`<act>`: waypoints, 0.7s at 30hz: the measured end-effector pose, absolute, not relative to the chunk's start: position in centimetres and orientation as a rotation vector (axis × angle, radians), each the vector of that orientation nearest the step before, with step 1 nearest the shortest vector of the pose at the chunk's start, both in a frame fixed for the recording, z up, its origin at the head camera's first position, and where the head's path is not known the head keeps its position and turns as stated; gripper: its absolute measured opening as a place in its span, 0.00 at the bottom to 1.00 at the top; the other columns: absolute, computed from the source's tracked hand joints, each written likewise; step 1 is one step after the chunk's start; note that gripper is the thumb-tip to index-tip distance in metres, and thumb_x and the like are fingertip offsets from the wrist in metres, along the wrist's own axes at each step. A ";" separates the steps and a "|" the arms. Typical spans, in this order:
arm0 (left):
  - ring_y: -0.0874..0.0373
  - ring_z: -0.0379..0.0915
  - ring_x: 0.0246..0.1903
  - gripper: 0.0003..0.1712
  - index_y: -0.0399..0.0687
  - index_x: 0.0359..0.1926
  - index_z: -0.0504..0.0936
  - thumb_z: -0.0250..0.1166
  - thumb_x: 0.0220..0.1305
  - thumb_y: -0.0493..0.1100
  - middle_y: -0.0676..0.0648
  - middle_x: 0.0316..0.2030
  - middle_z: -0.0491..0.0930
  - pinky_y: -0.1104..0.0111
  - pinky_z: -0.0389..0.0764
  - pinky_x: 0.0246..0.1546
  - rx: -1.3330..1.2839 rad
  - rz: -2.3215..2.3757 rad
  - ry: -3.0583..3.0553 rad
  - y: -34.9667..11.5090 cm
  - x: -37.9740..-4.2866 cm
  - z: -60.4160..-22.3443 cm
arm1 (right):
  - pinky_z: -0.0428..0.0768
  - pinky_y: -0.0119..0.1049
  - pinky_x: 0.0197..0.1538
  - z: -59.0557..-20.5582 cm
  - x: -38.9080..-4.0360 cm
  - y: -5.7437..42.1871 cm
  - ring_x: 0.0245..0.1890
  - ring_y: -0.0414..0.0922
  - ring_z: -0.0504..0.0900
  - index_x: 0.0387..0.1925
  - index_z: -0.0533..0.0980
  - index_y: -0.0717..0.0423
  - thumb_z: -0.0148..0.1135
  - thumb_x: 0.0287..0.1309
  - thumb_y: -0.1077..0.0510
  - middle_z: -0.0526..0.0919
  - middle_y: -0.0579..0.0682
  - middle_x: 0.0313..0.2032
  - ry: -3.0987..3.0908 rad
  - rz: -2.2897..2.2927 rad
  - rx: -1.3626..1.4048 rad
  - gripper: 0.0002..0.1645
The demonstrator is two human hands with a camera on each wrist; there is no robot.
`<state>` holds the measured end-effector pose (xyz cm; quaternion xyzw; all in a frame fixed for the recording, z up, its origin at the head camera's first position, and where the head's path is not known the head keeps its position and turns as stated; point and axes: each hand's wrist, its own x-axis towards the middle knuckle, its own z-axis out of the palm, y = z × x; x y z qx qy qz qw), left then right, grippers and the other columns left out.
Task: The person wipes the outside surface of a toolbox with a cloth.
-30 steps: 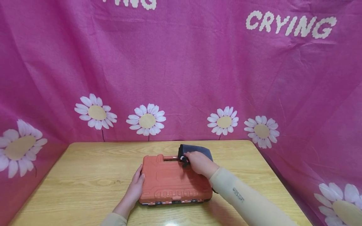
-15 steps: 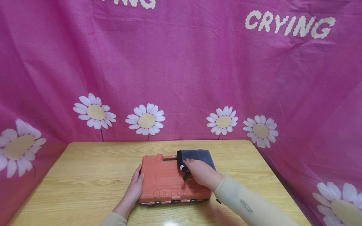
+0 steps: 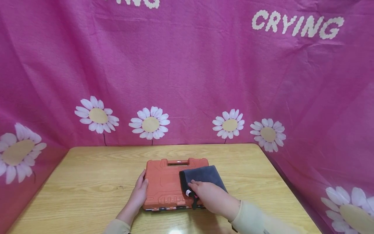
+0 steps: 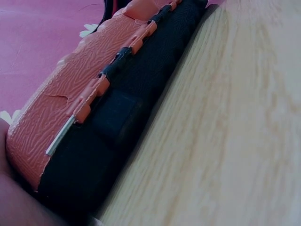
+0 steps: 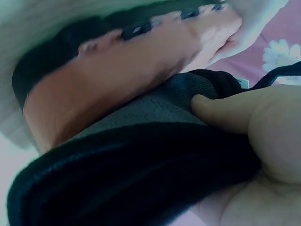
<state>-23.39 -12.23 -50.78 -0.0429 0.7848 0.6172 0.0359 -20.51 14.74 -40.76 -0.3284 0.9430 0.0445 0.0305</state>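
An orange-lidded plastic tool case [image 3: 162, 185] with a black base lies closed on the table, its handle away from me and its hinges [image 4: 117, 61] along the near side. My left hand [image 3: 138, 195] holds its left side, thumb at the lid's edge. In my right hand [image 3: 217, 198] is a folded grey-blue cloth [image 3: 204, 174] with a black edge, a white tag and a dangling black strap. Thumb and fingers pinch it, as the right wrist view shows with the thumb [image 5: 221, 110] on top. The cloth covers the lid's right half.
The wooden table [image 3: 96, 182] extends around the case on all sides. Behind and beside it hangs a pink-purple curtain [image 3: 187, 81] printed with daisies and white letters.
My right hand has drawn the cloth toward me across the lid, from the handle down to the near right part, uncovering the handle. The left hand and the case stay nearly in place.
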 end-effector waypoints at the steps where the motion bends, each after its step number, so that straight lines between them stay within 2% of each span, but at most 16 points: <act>1: 0.28 0.32 0.79 0.34 0.42 0.83 0.40 0.36 0.85 0.48 0.29 0.81 0.39 0.35 0.41 0.77 -0.135 1.894 2.411 -12.2 -23.4 -50.8 | 0.85 0.40 0.57 -40.8 -20.2 14.8 0.60 0.49 0.85 0.65 0.77 0.57 0.67 0.65 0.62 0.84 0.55 0.61 2.900 0.134 -1.010 0.27; 5: 0.28 0.33 0.79 0.34 0.43 0.83 0.40 0.36 0.85 0.48 0.30 0.81 0.39 0.34 0.41 0.76 -0.143 1.885 2.411 -12.2 -23.5 -50.7 | 0.86 0.40 0.56 -40.9 -19.0 14.9 0.58 0.50 0.85 0.65 0.77 0.57 0.61 0.68 0.67 0.83 0.56 0.61 2.894 0.146 -1.018 0.25; 10: 0.28 0.33 0.79 0.34 0.41 0.83 0.40 0.36 0.85 0.47 0.29 0.80 0.39 0.34 0.41 0.77 -0.140 1.885 2.419 -12.3 -23.4 -50.8 | 0.86 0.38 0.55 -41.1 -18.0 14.9 0.58 0.48 0.86 0.64 0.78 0.57 0.62 0.67 0.68 0.84 0.55 0.60 2.882 0.194 -1.073 0.25; 15: 0.29 0.32 0.79 0.34 0.41 0.83 0.40 0.36 0.85 0.47 0.29 0.80 0.39 0.35 0.40 0.77 -0.138 1.892 2.413 -12.3 -23.4 -50.8 | 0.85 0.38 0.59 -40.8 -17.3 14.8 0.62 0.44 0.83 0.67 0.76 0.55 0.67 0.66 0.62 0.83 0.52 0.62 2.794 0.155 -1.031 0.28; 21: 0.28 0.32 0.79 0.34 0.41 0.83 0.40 0.36 0.85 0.47 0.29 0.80 0.39 0.34 0.40 0.76 -0.127 1.896 2.407 -12.2 -23.4 -50.8 | 0.85 0.38 0.59 -40.7 -16.6 15.2 0.61 0.44 0.84 0.68 0.75 0.52 0.74 0.61 0.52 0.81 0.49 0.65 2.709 0.082 -0.990 0.35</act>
